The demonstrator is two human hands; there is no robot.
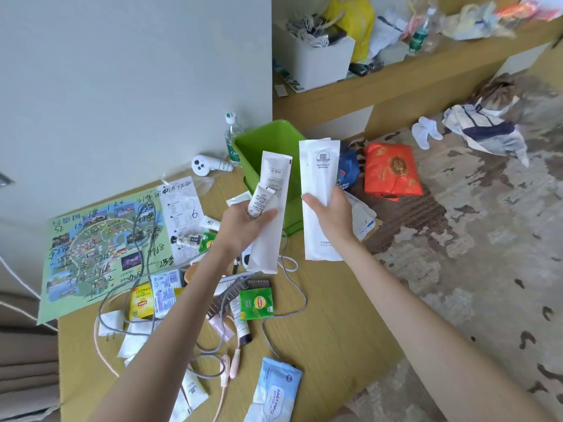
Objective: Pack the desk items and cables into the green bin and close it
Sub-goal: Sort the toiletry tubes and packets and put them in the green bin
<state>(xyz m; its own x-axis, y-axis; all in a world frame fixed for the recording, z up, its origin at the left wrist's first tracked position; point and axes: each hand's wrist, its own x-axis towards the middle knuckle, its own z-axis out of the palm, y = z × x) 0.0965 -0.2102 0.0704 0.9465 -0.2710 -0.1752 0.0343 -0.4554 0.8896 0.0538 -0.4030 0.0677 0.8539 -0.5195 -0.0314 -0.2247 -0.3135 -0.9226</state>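
L hand (243,222) at about 10 o'clock of frame centre: fingers (268,214) closed on a small tube (259,201) plus a long white sachet (271,214). R hand (330,210), just right of it: fingers wrapped round a bigger white sachet (318,196). Both packs hang right in front of the green bin (268,141), open at 12 o'clock on the tabletop (329,324). Best bet imo: tip the sachets long-end down into the bin so they stand along a wall & leave room. Still to pack: map (103,239) at 9, grey cable (283,315) and tea bags (256,303) at 6, wipes (275,391) lower. Cable loops thru the clutter, may snag. No lid visible.
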